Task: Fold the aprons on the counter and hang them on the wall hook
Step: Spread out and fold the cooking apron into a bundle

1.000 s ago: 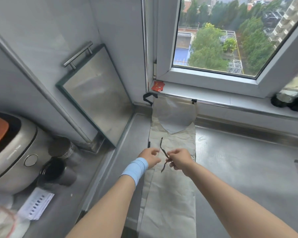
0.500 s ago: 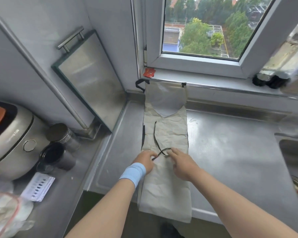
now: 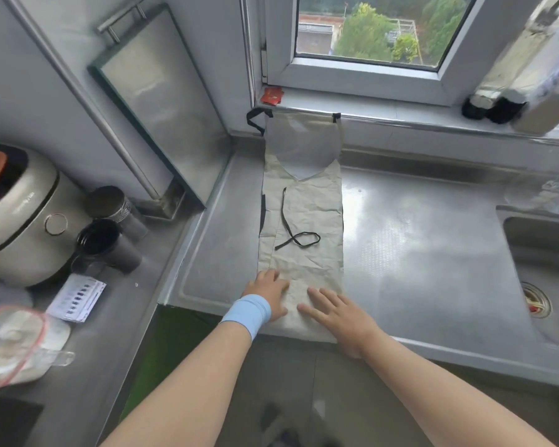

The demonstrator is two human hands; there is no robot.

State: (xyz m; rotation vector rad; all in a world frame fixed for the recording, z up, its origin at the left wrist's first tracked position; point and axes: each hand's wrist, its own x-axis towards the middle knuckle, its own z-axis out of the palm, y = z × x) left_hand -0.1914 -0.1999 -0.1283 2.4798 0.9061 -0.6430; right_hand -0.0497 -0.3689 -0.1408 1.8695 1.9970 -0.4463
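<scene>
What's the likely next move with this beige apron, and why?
Probably pinch the near end of the apron and fold it toward the window. It lies as a narrow strip on the counter, black tie lying on top, with the left hand and right hand resting at that end.

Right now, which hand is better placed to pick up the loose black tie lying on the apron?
Left, probably. The left hand lies flat on the apron, fingertips closest to the black tie; the right hand rests nearer the hem.
</scene>
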